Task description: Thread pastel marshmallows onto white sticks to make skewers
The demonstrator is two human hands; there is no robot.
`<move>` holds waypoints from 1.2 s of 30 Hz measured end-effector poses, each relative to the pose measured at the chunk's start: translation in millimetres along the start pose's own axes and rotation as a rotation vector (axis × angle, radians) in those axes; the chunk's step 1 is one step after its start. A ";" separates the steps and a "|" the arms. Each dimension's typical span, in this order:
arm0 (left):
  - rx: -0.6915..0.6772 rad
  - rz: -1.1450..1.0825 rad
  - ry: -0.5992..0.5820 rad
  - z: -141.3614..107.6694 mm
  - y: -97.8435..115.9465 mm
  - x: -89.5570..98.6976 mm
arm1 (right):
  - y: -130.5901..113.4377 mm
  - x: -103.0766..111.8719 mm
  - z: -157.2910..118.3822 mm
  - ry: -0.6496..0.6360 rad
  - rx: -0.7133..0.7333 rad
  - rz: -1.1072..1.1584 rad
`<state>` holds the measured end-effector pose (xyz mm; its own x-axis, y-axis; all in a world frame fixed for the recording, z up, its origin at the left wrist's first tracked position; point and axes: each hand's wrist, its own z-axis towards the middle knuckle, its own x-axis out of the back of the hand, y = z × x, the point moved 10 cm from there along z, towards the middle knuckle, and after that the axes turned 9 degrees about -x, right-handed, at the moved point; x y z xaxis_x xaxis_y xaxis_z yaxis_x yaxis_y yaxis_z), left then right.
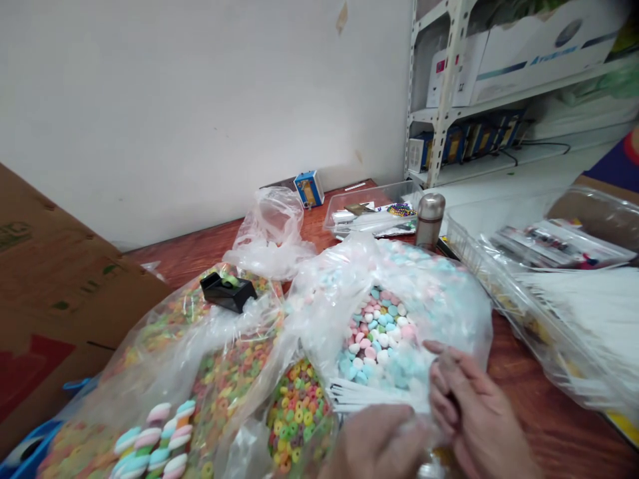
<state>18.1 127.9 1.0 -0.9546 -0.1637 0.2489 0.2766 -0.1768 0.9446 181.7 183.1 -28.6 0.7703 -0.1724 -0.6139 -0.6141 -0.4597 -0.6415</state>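
Note:
My left hand (377, 440) is closed at the bottom of the head view, with a blurred, clear bit of plastic at its fingertips. Beside it my right hand (474, 406) has its fingers curled together; what they pinch, if anything, I cannot make out. Just beyond both hands lies a bundle of thin white sticks (367, 395). Behind the sticks, an open clear bag (324, 299) shows pink, blue and white marshmallows (382, 326). To the left, a bag of colourful ring-shaped cereal (294, 409) gapes open. Stacked marshmallow skewers (157, 442) rest on the bagged rings.
A black tape dispenser (227, 291) sits on the bags. A metal flask (430, 219) and a clear tray (344, 207) stand at the back. A large plastic bin (519, 336) is on the right, a cardboard box (64, 313) on the left. Shelving (442, 93) rises behind.

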 end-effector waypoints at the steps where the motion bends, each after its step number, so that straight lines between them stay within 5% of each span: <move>1: -0.030 0.075 -0.038 14.4 -0.5 -0.5 | -11.3 12.3 3.8 0.069 0.064 -0.030; 7: -0.143 0.779 -0.188 86.4 -20.8 -2.4 | -13.6 41.6 32.9 0.068 0.074 -0.228; 13: -0.040 1.108 -0.279 85.5 -49.1 -7.6 | 11.4 35.2 45.6 -0.008 0.068 -0.443; 16: -0.014 1.017 -0.242 83.5 -50.0 -1.0 | 16.9 32.7 48.7 -0.057 0.069 -0.491; 20: 0.001 0.622 -0.122 92.5 -42.1 6.6 | 23.8 34.6 52.6 -0.079 0.021 -0.485; 24: 0.090 0.320 -0.079 110.3 -51.0 -4.4 | 25.5 32.9 54.6 -0.085 0.030 -0.476; 31: 0.027 0.354 -0.044 138.8 -52.5 -29.3 | 28.7 36.0 60.7 -0.080 0.056 -0.467; 36: -0.012 0.413 -0.024 142.6 -43.2 -18.3 | 31.7 36.8 64.8 -0.103 0.031 -0.474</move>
<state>7.8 276.9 -13.8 -0.7652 -0.2003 0.6119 0.6383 -0.1120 0.7616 179.5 218.6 -101.4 0.9464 0.1380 -0.2919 -0.2054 -0.4404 -0.8740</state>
